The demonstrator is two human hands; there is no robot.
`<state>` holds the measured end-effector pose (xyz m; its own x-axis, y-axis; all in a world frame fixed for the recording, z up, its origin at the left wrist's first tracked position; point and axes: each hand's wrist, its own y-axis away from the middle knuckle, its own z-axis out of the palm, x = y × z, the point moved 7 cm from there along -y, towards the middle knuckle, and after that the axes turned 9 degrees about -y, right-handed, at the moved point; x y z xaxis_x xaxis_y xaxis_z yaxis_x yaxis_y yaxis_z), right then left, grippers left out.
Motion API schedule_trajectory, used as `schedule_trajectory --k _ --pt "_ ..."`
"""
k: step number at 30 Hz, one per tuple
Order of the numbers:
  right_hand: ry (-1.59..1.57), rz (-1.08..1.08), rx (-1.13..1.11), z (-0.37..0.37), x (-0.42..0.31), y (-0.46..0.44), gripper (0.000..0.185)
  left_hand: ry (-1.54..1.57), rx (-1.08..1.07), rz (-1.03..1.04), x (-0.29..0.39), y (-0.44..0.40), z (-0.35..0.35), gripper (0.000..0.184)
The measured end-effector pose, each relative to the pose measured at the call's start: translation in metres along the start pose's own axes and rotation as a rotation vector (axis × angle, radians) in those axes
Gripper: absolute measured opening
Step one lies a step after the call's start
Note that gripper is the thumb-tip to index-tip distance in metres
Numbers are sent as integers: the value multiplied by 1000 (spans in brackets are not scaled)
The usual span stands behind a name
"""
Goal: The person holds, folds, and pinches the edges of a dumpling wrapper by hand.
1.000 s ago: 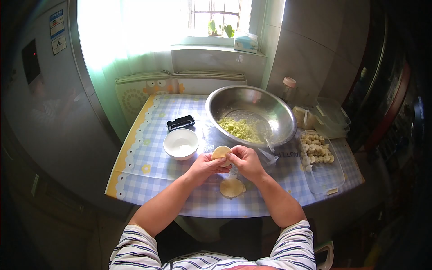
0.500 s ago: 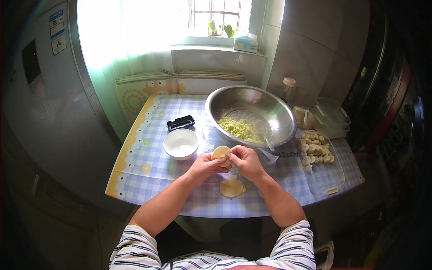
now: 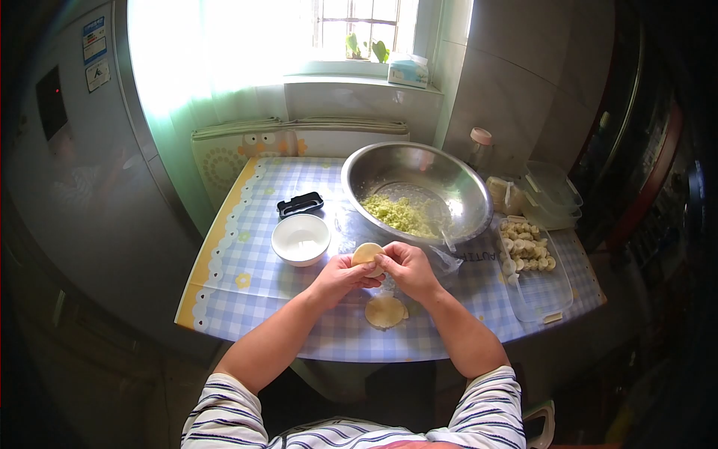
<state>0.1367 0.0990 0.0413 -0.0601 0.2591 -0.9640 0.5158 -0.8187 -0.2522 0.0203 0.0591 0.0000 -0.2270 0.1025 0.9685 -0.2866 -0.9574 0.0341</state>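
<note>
A round, pale dumpling wrapper (image 3: 366,253) is pinched between both hands over the table. My left hand (image 3: 340,277) grips its left and lower edge, and my right hand (image 3: 407,268) has thumb and fingers closed on its right edge. Whether filling lies inside cannot be seen. Just below the hands, several more wrappers (image 3: 385,313) lie on the tablecloth in a loose stack. Beyond the hands, a wide steel bowl (image 3: 471,179) holds greenish chopped filling (image 3: 404,215) and the handle of a utensil (image 3: 449,241).
A white bowl (image 3: 301,239) and a black case (image 3: 300,204) are at left. On the right, a clear plastic container (image 3: 550,299) holds several folded dumplings (image 3: 528,247). Behind it stand stacked lidded boxes (image 3: 552,196) and a pink-capped jar (image 3: 481,146). The checked table's (image 3: 247,314) front edge is near me.
</note>
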Motion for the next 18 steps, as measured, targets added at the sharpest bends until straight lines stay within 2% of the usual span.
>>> schedule_trajectory --k 6,9,18 --pt "-17 -3 -1 1 -4 1 16 -16 24 -28 1 1 1 27" --pt "0 -8 2 0 -4 1 16 1 7 0 0 0 0 34" --pt "4 -10 10 1 -3 1 16 -14 11 -19 1 1 0 26"
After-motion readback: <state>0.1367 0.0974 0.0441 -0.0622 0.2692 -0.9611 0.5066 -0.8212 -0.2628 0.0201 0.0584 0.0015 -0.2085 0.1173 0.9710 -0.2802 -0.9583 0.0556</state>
